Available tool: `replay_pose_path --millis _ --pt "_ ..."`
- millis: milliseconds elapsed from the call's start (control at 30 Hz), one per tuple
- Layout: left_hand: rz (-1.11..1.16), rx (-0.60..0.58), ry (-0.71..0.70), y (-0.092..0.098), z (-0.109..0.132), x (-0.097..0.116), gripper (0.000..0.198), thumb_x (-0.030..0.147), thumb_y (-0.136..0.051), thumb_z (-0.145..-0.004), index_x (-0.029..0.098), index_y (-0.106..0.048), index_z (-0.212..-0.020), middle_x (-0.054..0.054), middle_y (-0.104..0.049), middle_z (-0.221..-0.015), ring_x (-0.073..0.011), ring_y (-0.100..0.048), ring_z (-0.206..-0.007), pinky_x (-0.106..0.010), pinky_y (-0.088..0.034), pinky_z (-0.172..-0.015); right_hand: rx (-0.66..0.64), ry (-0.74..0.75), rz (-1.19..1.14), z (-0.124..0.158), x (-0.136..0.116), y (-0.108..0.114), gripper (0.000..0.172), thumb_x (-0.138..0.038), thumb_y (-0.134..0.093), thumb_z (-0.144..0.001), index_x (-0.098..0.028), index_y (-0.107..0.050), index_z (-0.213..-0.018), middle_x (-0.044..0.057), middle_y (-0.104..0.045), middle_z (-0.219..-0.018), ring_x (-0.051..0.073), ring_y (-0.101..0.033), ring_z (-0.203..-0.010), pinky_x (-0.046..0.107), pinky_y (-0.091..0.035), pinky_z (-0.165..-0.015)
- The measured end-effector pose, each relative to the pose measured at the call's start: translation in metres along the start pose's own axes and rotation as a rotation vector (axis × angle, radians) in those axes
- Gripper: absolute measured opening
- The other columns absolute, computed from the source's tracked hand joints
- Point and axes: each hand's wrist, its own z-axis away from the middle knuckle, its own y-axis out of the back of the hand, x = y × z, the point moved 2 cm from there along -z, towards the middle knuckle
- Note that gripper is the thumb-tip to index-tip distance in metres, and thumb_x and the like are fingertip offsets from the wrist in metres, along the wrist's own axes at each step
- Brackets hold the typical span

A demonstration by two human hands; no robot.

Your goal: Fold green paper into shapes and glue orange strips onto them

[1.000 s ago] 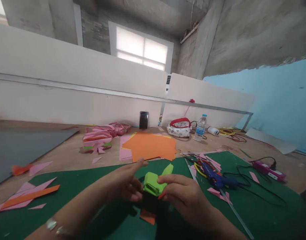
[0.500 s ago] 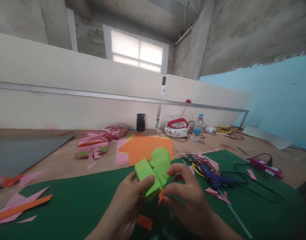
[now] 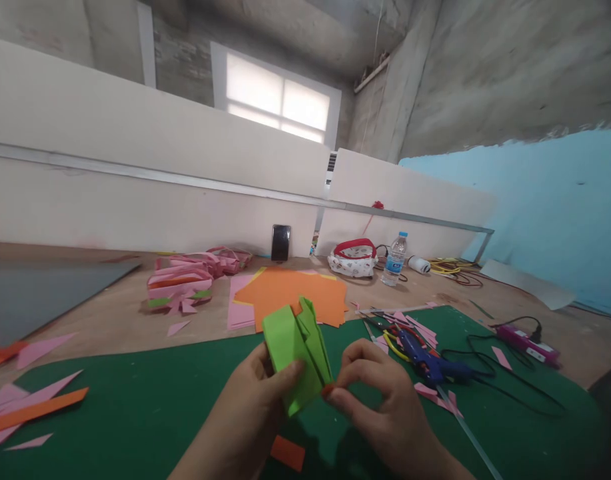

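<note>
In my left hand (image 3: 268,397) is a folded green paper piece (image 3: 292,350), thumb across its near face and fingers behind it. Its flaps stand up on the right side, slightly apart. My right hand (image 3: 385,397) pinches a small orange paper piece (image 3: 328,390) between thumb and forefinger, at the lower right edge of the green paper. Most of that orange piece is hidden by the fingertips. Below the hands an orange paper strip (image 3: 288,453) lies on the green mat (image 3: 185,400).
Orange sheets (image 3: 295,293) lie behind the hands. A blue glue gun (image 3: 430,360) with its cord rests at right, near scissors and pink scraps. Farther back are a pouch (image 3: 352,260), a water bottle (image 3: 395,260) and a phone (image 3: 280,242). Pink paper strips (image 3: 185,283) are heaped at left.
My left hand has turned the green paper, so its flaps now show narrower and more edge-on. The right fingers have closed more tightly on the orange piece at its lower edge.
</note>
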Motion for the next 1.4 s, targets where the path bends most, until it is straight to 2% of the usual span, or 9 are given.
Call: replay_pose_path --millis 133,267,400,633,800,1000,1133,1267,1400 --pt "0.038 -0.025 -0.031 -0.003 0.002 0.000 0.050 0.021 -0.076 -0.068 0.016 -0.058 -0.114 -0.010 -0.072 -0.100 -0.0251 -0.070 -0.081 -0.032 -0.054 -0.064 0.042 -0.007 0.032 0.001 0.001 -0.001 0.015 -0.018 -0.066 -0.078 -0.016 -0.059 -0.065 0.001 -0.053 -0.076 0.013 -0.055 -0.072 0.023 -0.042 -0.066" --pt "0.061 -0.074 -0.016 -0.001 -0.001 -0.001 0.051 0.018 -0.074 -0.070 0.016 -0.056 -0.118 -0.010 -0.072 -0.103 -0.0248 -0.069 -0.086 -0.031 -0.054 -0.065 0.069 -0.031 0.033 0.001 0.001 -0.002 0.018 -0.018 -0.065 -0.078 -0.017 -0.055 -0.063 0.001 -0.053 -0.075 0.013 -0.055 -0.072 0.023 -0.041 -0.065" --pt "0.085 -0.135 0.005 -0.001 -0.002 -0.001 0.051 0.014 -0.071 -0.072 0.018 -0.055 -0.121 -0.011 -0.071 -0.108 -0.0251 -0.070 -0.086 -0.032 -0.055 -0.066 0.033 -0.080 0.036 0.000 0.004 -0.002 0.017 -0.018 -0.062 -0.080 -0.017 -0.055 -0.064 0.001 -0.053 -0.077 0.014 -0.055 -0.074 0.025 -0.041 -0.068" --pt "0.105 -0.143 0.000 -0.002 -0.001 -0.003 0.050 0.016 -0.071 -0.073 0.019 -0.055 -0.121 -0.009 -0.070 -0.111 -0.0242 -0.067 -0.098 -0.030 -0.054 -0.072 -0.042 -0.114 0.051 -0.001 0.005 -0.002 0.016 -0.015 -0.060 -0.079 -0.016 -0.055 -0.064 0.001 -0.052 -0.075 0.014 -0.054 -0.072 0.025 -0.041 -0.066" --pt "0.085 -0.092 -0.045 0.000 -0.003 -0.008 0.061 0.020 -0.076 -0.068 0.020 -0.052 -0.124 -0.010 -0.071 -0.107 -0.0260 -0.068 -0.095 -0.030 -0.055 -0.068 -0.089 -0.149 0.026 -0.004 0.004 0.000 0.010 -0.015 -0.063 -0.079 -0.016 -0.063 -0.069 0.002 -0.054 -0.077 0.016 -0.056 -0.077 0.025 -0.042 -0.070" --pt "-0.029 -0.066 -0.069 -0.001 0.000 -0.007 0.061 0.024 -0.073 -0.071 0.021 -0.048 -0.126 -0.009 -0.072 -0.107 -0.0268 -0.068 -0.096 -0.030 -0.055 -0.068 -0.109 -0.214 -0.074 -0.005 0.009 0.003 0.006 -0.018 -0.070 -0.074 -0.017 -0.069 -0.069 0.001 -0.055 -0.075 0.016 -0.056 -0.078 0.026 -0.042 -0.071" --pt "-0.102 -0.011 -0.123 -0.003 0.002 -0.006 0.062 0.029 -0.073 -0.070 0.021 -0.048 -0.125 -0.009 -0.071 -0.109 -0.0281 -0.068 -0.094 -0.031 -0.055 -0.067 -0.070 -0.292 -0.190 -0.006 0.013 0.004 0.019 -0.033 -0.074 -0.071 -0.015 -0.069 -0.064 0.002 -0.056 -0.073 0.016 -0.053 -0.072 0.027 -0.041 -0.067" --pt "-0.142 0.070 -0.150 -0.005 0.005 -0.005 0.061 0.028 -0.073 -0.069 0.020 -0.050 -0.124 -0.009 -0.070 -0.111 -0.0284 -0.068 -0.095 -0.030 -0.055 -0.065 -0.113 -0.415 -0.387 -0.005 0.015 -0.001 0.028 -0.040 -0.077 -0.065 -0.013 -0.069 -0.066 0.002 -0.058 -0.071 0.016 -0.052 -0.070 0.028 -0.042 -0.065" --pt "-0.142 0.098 -0.162 -0.007 0.006 -0.005 0.064 0.027 -0.074 -0.067 0.020 -0.048 -0.125 -0.009 -0.069 -0.114 -0.0281 -0.066 -0.100 -0.031 -0.055 -0.073 -0.179 -0.542 -0.498 -0.003 0.018 -0.005 0.029 -0.039 -0.074 -0.069 -0.014 -0.062 -0.060 -0.003 -0.052 -0.053 0.009 -0.044 -0.048 0.022 -0.037 -0.049"
